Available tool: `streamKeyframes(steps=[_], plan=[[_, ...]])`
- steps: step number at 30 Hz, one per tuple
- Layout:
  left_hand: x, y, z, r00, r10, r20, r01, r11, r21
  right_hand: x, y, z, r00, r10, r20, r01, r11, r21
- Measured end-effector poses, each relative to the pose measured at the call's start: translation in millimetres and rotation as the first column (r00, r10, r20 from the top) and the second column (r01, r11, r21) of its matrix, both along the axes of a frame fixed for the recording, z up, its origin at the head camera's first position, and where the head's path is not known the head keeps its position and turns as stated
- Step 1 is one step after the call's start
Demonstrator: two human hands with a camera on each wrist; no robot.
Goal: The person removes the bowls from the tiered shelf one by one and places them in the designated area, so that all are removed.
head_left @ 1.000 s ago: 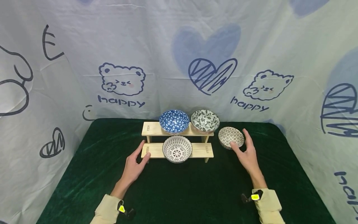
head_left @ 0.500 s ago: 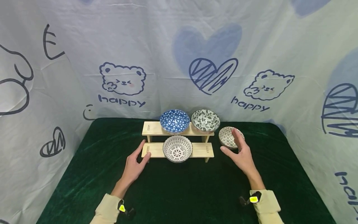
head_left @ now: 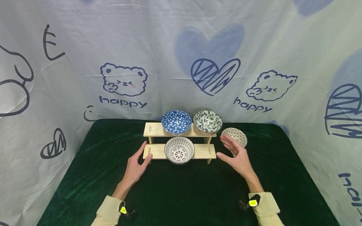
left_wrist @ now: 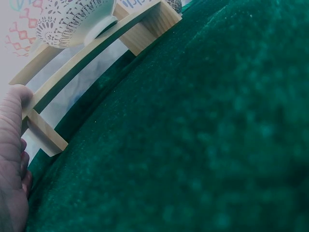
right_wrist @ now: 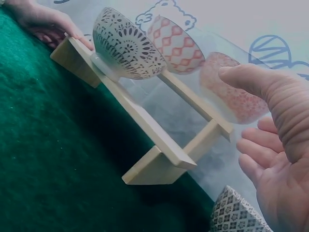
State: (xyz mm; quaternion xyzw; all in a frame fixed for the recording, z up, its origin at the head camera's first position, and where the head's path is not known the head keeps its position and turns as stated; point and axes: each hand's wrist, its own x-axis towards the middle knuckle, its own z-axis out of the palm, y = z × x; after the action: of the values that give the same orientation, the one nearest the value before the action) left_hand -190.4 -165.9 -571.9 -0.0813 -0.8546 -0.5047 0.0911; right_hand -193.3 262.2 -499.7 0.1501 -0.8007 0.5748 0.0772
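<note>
A two-tier wooden stand [head_left: 203, 151] holds three bowls. A blue triangle-patterned bowl [head_left: 176, 121] and a bowl with dark leaf patterns [head_left: 207, 121] sit on the upper tier. The lower tier carries a white bowl with dark petal marks [head_left: 179, 150]. My left hand [head_left: 134, 169] holds the left end of the lower tier, thumb [left_wrist: 21, 94] on the board and fingers beside the leg. Empty, my right hand [head_left: 238, 160] is spread near the stand's right end, its thumb close to the lower board. Behind it, partly hidden, is a lattice-patterned bowl [head_left: 238, 136] on the cloth.
Dark green velvet cloth [head_left: 181, 194] covers the table. A pale curtain [head_left: 169, 47] printed with hearts and bears hangs behind and along both sides. The lattice bowl stands just right of the stand.
My right hand has let go of the lattice bowl and moved left, in front of it, towards the stand's right end. My left hand and the bowls have stayed where they were.
</note>
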Motion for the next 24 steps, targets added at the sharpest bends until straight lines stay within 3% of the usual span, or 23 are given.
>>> streamKeyframes(steps=[18,24], plan=[[3.9,-5.6,2.5,1.000,0.010,-0.029,-0.010,1.000,-0.004,2.0,-27,-17.0,0.984,0.179,0.019,-0.176,0.981,-0.085],[0.2,-1.8,-0.6,0.999,0.007,-0.041,-0.008,1.000,-0.005,5.3,-37,-22.4,0.980,0.192,0.056,-0.187,0.979,-0.075]])
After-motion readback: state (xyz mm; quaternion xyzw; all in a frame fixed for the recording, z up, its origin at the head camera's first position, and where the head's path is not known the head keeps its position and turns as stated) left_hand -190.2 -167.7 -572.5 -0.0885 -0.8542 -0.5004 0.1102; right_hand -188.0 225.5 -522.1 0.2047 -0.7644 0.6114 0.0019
